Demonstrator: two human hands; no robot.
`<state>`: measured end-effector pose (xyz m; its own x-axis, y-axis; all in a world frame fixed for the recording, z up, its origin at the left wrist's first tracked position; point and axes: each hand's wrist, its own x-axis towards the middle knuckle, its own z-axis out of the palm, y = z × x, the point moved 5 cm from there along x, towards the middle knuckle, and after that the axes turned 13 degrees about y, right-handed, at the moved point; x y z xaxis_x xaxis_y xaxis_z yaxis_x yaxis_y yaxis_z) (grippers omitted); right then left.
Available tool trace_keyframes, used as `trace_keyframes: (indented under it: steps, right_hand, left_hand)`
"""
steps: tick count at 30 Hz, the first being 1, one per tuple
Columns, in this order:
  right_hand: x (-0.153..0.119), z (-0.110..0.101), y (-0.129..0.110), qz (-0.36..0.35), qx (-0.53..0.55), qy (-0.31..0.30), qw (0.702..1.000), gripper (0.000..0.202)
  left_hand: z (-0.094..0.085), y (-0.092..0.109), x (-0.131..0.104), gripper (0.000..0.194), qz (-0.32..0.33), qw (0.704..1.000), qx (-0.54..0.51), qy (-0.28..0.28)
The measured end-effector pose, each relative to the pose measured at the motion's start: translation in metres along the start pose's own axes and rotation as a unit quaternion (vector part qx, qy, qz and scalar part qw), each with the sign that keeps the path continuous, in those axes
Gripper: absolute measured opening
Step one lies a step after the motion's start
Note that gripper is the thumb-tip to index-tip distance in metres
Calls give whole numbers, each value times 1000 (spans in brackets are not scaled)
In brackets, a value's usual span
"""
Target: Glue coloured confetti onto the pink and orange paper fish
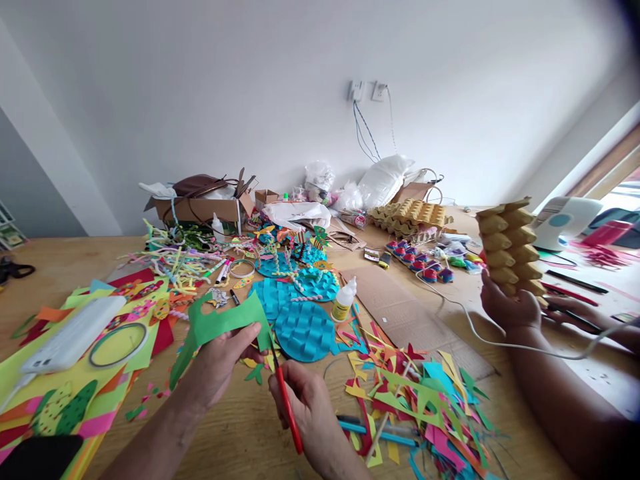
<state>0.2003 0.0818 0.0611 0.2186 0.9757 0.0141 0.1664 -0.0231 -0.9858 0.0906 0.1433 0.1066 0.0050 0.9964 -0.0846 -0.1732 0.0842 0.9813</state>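
My left hand (220, 363) pinches a sheet of green paper (227, 320) with curved cut-outs along its edge, thumb on top. Red-handled scissors (290, 410) are gripped in my right hand (310, 417), their blades pointing away from me at the paper's right edge. Whether the blades are apart cannot be made out. Just beyond the paper lie round blue pleated paper pieces (305, 331), with a white glue bottle (345, 300) standing at their right. Small green leaf-shaped cuttings (255, 375) rest on the table under the scissors.
A pile of coloured paper scraps (420, 407) spreads to the right. Coloured sheets (120, 353) carry a white power strip-like block (75, 333) at left. At right, another person's hands (510, 307) hold an egg carton (507, 247). A white cable (480, 333) crosses near cardboard (400, 307).
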Motion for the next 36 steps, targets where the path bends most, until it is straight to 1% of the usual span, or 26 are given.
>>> trace_keyframes:
  steps: [4,8,11,19,24,30,36]
  right_hand:
    - [1,-1,-1,-13,-17,8,1000,28]
    - [2,-2,-2,-17,-19,15,1000,32]
    - [2,-2,-2,-12,-19,16,1000,31]
    - [0,0,1,11,11,-3,1000,26]
    - [-1,1,2,31,49,-13,998,24]
    - [1,0,-2,26,76,-18,997,23]
    - [1,-1,0,17,56,-8,998,28]
  left_hand:
    - [0,0,0,21,2,1000,-6,3]
    - [-2,-2,1,22,-12,1000,-5,4]
    - [-3,-3,1,23,-20,1000,-2,5]
    - [1,-8,0,23,-25,999,15,-24]
    - [5,-9,-4,24,-36,998,19,-41]
    - [8,-13,-6,25,-55,996,15,-63]
    - [7,-17,-5,25,-66,995,6,-72]
